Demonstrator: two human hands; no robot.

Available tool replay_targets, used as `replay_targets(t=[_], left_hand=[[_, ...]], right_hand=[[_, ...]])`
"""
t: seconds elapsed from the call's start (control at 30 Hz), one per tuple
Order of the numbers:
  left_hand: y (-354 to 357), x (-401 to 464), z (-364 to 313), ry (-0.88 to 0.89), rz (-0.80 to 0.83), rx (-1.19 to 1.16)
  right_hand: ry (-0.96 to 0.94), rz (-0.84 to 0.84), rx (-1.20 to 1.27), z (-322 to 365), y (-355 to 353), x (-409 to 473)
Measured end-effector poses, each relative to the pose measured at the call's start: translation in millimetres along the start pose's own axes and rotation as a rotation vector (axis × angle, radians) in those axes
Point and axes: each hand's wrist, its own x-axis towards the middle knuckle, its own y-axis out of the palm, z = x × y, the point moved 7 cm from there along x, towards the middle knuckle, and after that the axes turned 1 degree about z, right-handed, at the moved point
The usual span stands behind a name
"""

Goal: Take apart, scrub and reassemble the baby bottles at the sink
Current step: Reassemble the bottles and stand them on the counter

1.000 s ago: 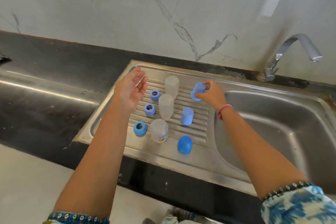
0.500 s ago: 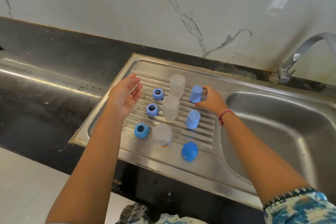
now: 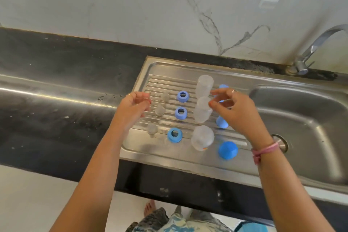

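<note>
Taken apart and laid out in rows on the drainboard (image 3: 163,79), apparently scrubbed; reassembly not yet begun. Counted: three clear bottles (image 3: 202,137) down the middle, three blue rings (image 3: 174,135) at their 9 o'clock, three clear teats (image 3: 151,128) beyond, three blue caps (image 3: 228,150) at 3 o'clock. Left hand (image 3: 134,106) and right hand (image 3: 232,108) hovering over the rows, fingers loosely curled, holding nothing.

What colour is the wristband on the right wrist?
Pink wristband, clearest in the head view.
</note>
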Motion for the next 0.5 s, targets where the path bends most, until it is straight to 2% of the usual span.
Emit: replay_targets(t=[0.1, 0.23, 0.37, 0.5], left_hand=[[-16, 4, 15, 0.03, 0.072, 0.233], [-23, 8, 41, 0.062, 0.206, 0.434], [-14, 9, 63, 0.069, 0.304, 0.521], [-6, 11, 75, 0.109, 0.304, 0.593]], right_hand=[[-0.038, 0.137, -0.122, 23, 51, -9], [-0.065, 0.272, -0.459, 27, 112, -2], [-0.049, 0.404, -0.795, 14, 155, 4], [-0.036, 0.422, -0.889, 6, 169, 8]])
